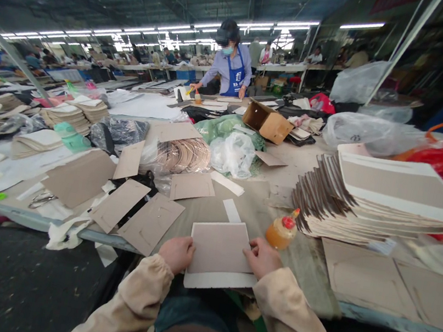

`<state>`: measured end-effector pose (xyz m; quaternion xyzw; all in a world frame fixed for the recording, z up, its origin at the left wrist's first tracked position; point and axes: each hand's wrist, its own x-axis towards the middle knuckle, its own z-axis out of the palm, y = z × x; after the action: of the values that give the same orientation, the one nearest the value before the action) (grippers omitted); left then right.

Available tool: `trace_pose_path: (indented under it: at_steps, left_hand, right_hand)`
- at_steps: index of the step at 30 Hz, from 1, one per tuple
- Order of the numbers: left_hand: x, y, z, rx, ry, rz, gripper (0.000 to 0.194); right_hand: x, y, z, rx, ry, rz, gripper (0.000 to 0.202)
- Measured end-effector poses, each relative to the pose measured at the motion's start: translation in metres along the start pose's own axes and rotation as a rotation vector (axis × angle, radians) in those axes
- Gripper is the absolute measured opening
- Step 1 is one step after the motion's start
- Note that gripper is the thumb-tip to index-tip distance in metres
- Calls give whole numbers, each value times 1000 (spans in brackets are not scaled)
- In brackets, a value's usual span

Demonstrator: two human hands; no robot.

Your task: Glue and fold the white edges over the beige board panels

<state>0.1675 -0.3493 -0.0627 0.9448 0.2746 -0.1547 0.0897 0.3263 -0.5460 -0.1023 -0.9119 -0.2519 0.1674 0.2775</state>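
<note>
A flat taupe panel with a white border (219, 249) lies at the table's front edge, its lower border reaching over the edge. My left hand (177, 252) pinches its left side, fingers curled. At its right side my right hand (261, 257) grips the edge between thumb and fingers. Just beyond the right hand stands a glue bottle (280, 230) with amber contents and a red tip. A white strip (231, 211) sticks out behind the panel's far edge.
A tall fanned stack of bordered panels (401, 187) is at the right. Loose taupe boards (152, 222) and scissors (41, 199) lie left. Plastic bags (231, 153) and a cardboard box (267, 122) sit farther back. A person in a blue apron (235, 74) stands across the table.
</note>
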Motion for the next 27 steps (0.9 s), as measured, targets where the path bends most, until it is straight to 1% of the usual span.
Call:
trace_pose_path:
  at_steps: [7, 14, 27]
  left_hand:
    - [0, -1, 2, -10, 6, -3, 27]
    - [1, -3, 7, -15, 16, -7, 27]
    - [-1, -1, 4, -20, 20, -15, 29]
  right_hand:
    - [-2, -5, -3, -1, 14, 53, 14]
    - [0, -4, -1, -33, -4, 53, 16]
    - [-3, -6, -3, -18, 2, 37, 15]
